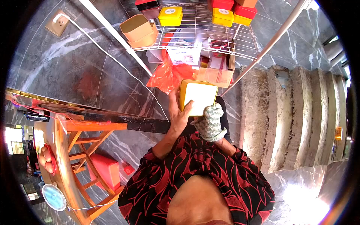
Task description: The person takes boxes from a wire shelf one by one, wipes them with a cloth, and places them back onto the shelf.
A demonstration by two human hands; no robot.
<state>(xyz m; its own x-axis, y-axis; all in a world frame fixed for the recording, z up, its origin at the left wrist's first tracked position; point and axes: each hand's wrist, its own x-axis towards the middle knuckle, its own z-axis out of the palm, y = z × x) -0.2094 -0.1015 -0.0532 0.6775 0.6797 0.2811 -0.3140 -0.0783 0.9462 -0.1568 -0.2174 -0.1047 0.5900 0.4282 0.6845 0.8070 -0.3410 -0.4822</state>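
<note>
A yellow box (200, 98) with a bright white face is held up in front of my chest, below the wire rack. My bare left hand (179, 114) grips its left side, with the thumb lying across the white face. My right hand (211, 122), in a grey-green knitted glove, is closed on the lower right corner of the same box. The underside of the box and some fingertips behind it are hidden.
Yellow boxes (170, 16), red boxes and tan bins (138, 30) stand on the wire rack (195, 15). A red plastic bag (168, 73) and cartons (216, 75) lie beneath. Concrete steps (277, 116) rise at right; a wooden table (67, 157) and chair are at left.
</note>
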